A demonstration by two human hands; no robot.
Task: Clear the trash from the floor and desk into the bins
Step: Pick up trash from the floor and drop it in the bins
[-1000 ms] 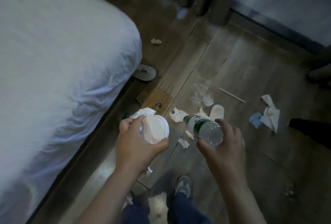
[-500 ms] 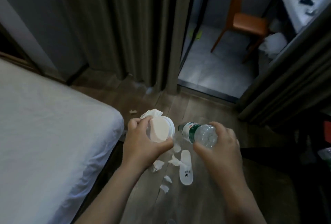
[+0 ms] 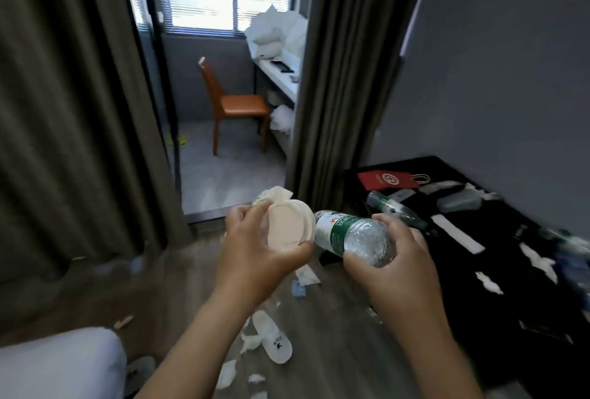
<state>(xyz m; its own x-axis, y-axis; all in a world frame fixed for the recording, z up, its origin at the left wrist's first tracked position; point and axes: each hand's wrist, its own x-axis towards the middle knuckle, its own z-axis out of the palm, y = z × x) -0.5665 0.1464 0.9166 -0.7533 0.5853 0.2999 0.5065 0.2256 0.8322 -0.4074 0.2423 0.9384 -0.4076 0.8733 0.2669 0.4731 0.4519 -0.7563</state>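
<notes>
Left hand (image 3: 255, 258) closed around a white lidded cup (image 3: 289, 224) with a crumpled tissue (image 3: 273, 196) pinched against its far rim. Right hand (image 3: 396, 258) wrapped around the base of a clear bottle (image 3: 348, 234) with green label, held sideways, neck just beside the cup. Both held above the floor (image 3: 178, 287). Tissue scraps (image 3: 226, 378) and a white slipper (image 3: 273, 341) lie below. Black tabletop (image 3: 510, 303) at right carries another bottle (image 3: 394, 208), scraps, red bag (image 3: 388, 180)
</notes>
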